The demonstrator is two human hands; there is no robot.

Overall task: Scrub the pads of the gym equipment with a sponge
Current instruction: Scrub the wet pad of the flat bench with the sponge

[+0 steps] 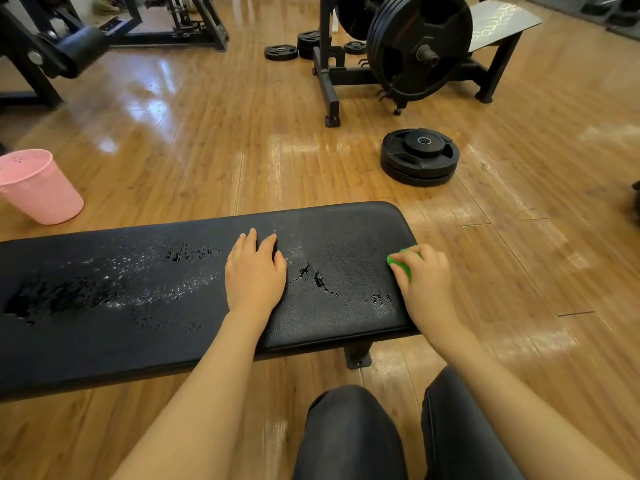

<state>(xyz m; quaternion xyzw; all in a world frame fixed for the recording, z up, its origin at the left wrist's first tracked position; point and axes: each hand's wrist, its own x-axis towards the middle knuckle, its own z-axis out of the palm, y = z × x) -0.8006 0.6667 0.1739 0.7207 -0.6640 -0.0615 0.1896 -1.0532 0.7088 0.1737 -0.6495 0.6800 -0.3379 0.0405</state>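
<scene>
my left hand (255, 271) lies flat on the black bench (145, 306), near the middle of the frame, palm down, fingers straight and close together, pointing toward the far edge of the pad. it holds nothing; it only presses on the wet surface. my left forearm runs up from the lower left of the frame and crosses the near edge of the bench.

my right hand (424, 277) is at the right end of the bench, right of centre in the frame, with its fingers curled over a green sponge (398, 263). only a little of the sponge shows, peeking out on the left side of my knuckles, and it sits on the pad close to the right edge. my right forearm comes in from the lower right corner, slanting up and to the left, wrist just past the bench's near right corner.

the pad is spotted with water drops and has worn, peeling patches, most of them toward the left. my knees in dark trousers (349, 434) show at the bottom centre. a pink bucket (38, 188) stands on the wooden floor (194, 140) at the left edge, beyond the bench. a stack of black weight plates (419, 157) lies on the floor right of centre, above the bench.
</scene>
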